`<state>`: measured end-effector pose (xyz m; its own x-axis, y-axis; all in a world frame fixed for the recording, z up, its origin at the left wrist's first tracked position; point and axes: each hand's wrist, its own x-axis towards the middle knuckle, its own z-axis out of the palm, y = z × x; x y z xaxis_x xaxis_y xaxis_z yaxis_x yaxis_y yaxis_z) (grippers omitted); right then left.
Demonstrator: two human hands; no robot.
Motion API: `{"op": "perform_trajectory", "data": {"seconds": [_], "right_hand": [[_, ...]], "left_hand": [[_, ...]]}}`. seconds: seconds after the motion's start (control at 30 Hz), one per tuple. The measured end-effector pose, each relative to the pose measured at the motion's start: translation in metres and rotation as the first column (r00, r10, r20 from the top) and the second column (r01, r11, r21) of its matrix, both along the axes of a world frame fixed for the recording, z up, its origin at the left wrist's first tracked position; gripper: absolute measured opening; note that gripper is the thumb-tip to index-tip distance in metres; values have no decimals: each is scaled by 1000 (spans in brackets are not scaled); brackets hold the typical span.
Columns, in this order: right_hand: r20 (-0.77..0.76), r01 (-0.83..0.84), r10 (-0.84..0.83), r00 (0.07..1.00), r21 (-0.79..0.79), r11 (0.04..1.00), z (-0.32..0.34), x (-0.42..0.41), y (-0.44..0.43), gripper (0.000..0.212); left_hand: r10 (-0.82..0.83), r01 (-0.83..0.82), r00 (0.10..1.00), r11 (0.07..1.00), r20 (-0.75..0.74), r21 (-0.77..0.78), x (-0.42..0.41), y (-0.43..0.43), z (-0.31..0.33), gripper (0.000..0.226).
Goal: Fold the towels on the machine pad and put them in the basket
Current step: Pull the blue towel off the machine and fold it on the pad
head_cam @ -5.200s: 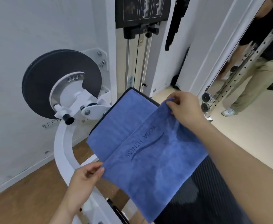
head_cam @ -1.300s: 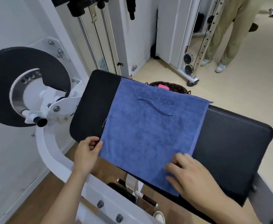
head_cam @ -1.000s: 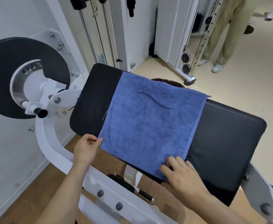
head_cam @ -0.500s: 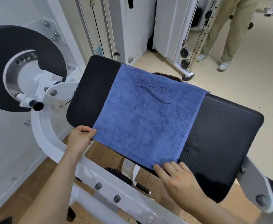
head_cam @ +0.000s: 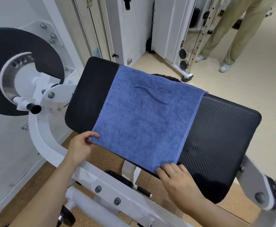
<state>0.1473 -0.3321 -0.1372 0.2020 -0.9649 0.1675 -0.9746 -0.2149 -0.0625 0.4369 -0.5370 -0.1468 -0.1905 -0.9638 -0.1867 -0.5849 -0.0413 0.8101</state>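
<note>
A blue towel (head_cam: pixel 143 115) with a "YOGA FITNESS" logo lies flat across the black machine pad (head_cam: pixel 219 136), folded double. My left hand (head_cam: pixel 80 147) pinches its near left corner. My right hand (head_cam: pixel 174 179) grips the near right corner at the pad's front edge, fingers over the cloth. Behind the pad's far edge, only a dark sliver of the basket rim (head_cam: pixel 168 77) shows.
A black weight disc (head_cam: pixel 13 51) on the white machine frame (head_cam: pixel 40 136) stands at left. Cable columns and pulleys (head_cam: pixel 183 63) rise behind. A person in khaki trousers (head_cam: pixel 235 30) stands at the back right on the beige floor.
Since five seconds ago the lifted towel has been folded over and laid flat. In the last second my right hand slid down to the near right corner; my left hand stayed on its corner.
</note>
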Motion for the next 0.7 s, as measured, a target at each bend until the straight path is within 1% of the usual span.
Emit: {"op": "perform_trajectory", "data": {"seconds": [0.1,0.17,0.2,0.27,0.3,0.37,0.4,0.47,0.5,0.53,0.63,0.7], "right_hand": [[6,19,-19,1000,24,1000,4,1,-2,38],[37,43,-45,998,71,997,8,3,-3,39],[50,57,-63,997,112,992,10,3,-3,39],[87,88,-109,990,222,971,17,6,-5,30],[145,115,-164,976,299,947,22,6,-8,28],[304,132,-298,905,464,876,40,2,-16,22],[405,109,-366,837,533,839,52,-2,-21,18],[549,78,-473,689,593,802,77,-18,-33,18],[590,71,-514,623,611,789,89,-27,-39,18],[612,74,-538,580,618,783,98,-36,-45,18],[651,131,-551,522,577,806,126,-61,-64,21],[673,211,-533,513,504,838,140,-76,-77,22]], "left_hand": [[27,-20,997,995,72,-98,-4,2,0,43],[53,-41,994,991,92,-131,-5,3,2,40],[52,-40,994,990,94,-134,-5,2,3,41],[9,7,993,992,119,-127,-3,0,7,42],[-28,42,990,994,136,-105,-1,-1,11,41],[-98,105,986,994,133,-44,4,-7,28,36],[-126,129,986,991,111,-24,7,-11,39,32],[-165,166,985,986,56,-3,12,-22,64,27],[-179,179,984,984,28,3,13,-28,77,27],[-181,181,983,983,-6,5,11,-35,87,28],[-117,114,983,993,-139,-26,-8,-58,108,25],[-100,91,977,994,-188,-57,-32,-74,117,18]]}}
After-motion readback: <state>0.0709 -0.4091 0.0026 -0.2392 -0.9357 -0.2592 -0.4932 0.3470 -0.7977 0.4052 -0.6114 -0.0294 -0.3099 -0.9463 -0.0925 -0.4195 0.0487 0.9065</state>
